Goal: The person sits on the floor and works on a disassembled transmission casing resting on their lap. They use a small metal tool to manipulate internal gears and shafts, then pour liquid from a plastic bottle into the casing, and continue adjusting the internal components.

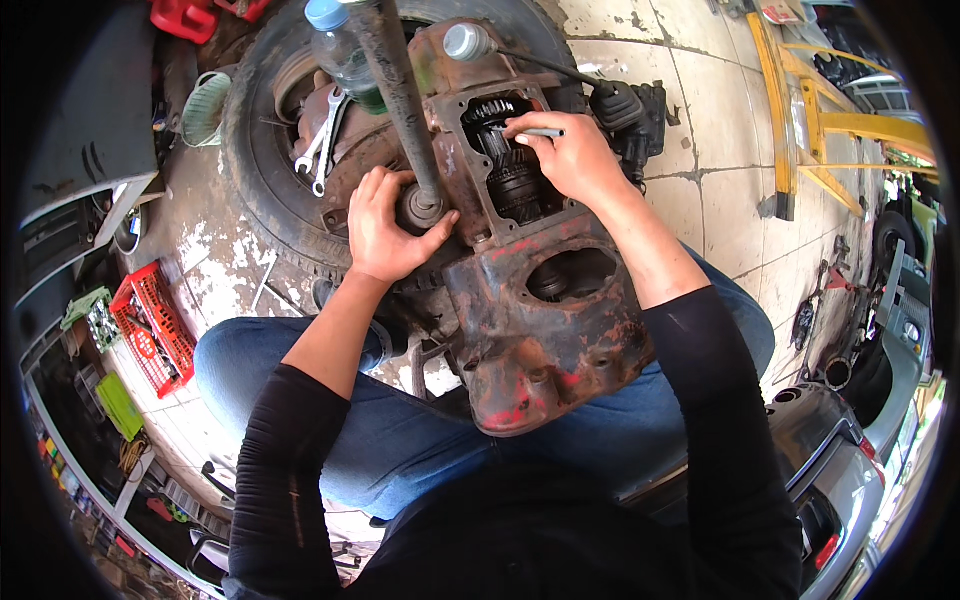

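A rusty red gearbox housing rests on a tyre between my knees. Its top opening shows dark gears. My left hand is wrapped around the base of a black shaft that rises from the housing's left side. My right hand sits over the gear opening and grips a thin grey metal tool, whose tip points left into the gears.
Two wrenches and a plastic bottle lie inside the tyre's rim. A red crate stands on the tiled floor at left. A yellow steel frame is at upper right, a grey car at lower right.
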Motion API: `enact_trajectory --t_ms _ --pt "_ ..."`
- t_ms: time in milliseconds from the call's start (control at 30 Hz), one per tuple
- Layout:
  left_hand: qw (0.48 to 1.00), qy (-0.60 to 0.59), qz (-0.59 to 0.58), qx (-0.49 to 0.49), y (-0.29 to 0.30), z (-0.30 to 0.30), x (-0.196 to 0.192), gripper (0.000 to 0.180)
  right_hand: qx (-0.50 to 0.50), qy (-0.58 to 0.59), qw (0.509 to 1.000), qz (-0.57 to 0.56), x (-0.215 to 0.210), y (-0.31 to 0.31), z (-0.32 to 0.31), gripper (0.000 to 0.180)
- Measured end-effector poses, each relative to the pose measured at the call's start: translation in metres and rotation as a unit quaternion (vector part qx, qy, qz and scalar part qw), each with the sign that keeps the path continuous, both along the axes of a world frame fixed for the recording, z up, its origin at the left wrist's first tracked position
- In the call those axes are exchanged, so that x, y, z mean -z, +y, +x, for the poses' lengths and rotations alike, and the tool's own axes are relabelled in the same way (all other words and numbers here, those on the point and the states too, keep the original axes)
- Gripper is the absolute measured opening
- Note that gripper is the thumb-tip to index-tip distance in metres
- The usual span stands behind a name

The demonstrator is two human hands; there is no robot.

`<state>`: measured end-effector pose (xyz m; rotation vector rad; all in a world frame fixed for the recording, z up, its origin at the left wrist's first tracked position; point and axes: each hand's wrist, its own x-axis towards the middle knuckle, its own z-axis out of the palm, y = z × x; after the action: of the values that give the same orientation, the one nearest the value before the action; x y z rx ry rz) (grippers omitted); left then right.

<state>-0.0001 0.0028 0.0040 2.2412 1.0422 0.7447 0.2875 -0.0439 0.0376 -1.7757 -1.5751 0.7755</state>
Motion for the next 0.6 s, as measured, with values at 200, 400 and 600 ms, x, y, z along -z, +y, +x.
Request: enact_trajectory --t_ms 200,400,600 --pt "1.000 -0.001 -0.006 -0.006 0.000 -0.003 0.000 0.052 0.004 -0.037 0.996 -0.081 -0.015 0.005 -0.005 0.015" --pt "1.000 0.005 -0.010 -0.008 0.000 -0.003 0.000 0.052 0.000 -0.041 0.983 -0.180 -0.022 0.013 -0.005 0.015" --pt "1.000 0.013 -0.009 -0.007 -0.001 -0.002 -0.001 0.053 -0.010 -0.059 0.998 0.010 -0.002 0.001 -0.012 0.016"
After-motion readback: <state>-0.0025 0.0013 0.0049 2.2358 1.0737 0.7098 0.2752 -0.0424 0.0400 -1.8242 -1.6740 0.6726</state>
